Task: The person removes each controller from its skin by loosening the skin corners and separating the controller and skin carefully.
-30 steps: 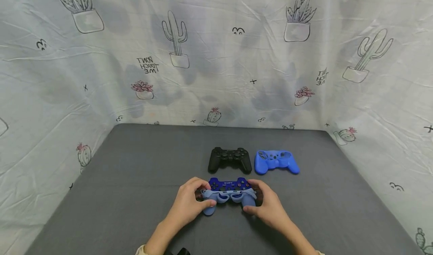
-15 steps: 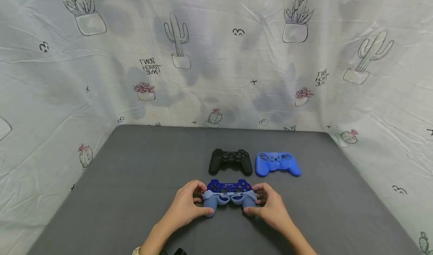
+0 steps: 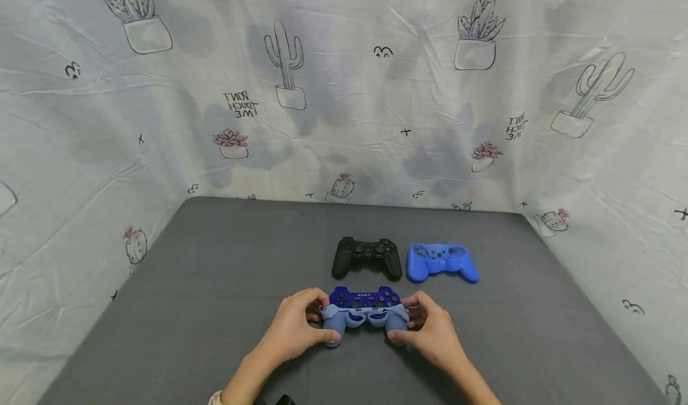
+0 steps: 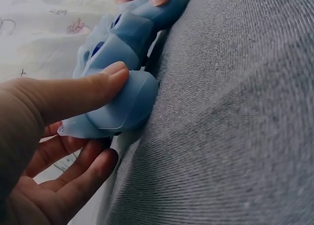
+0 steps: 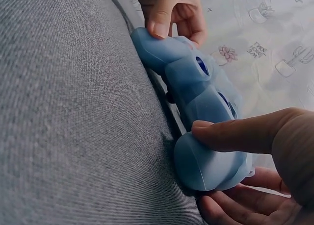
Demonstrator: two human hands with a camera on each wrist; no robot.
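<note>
Hands barely shifted: two controllers (image 3: 365, 298) (image 3: 367, 257) (two sleeves (image 3: 363, 318) (image 3: 442, 261)).

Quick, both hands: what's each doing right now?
Left hand: grips the blue controller by its left handle.
Right hand: grips its right handle.

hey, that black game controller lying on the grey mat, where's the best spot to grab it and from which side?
Probably by its two handle grips. The black controller lies flat, face up, with both grips pointing toward the person, so coming from the near side, over the blue controller, seems easiest. The blue silicone cover sits close on its right, crowding that side.
</note>
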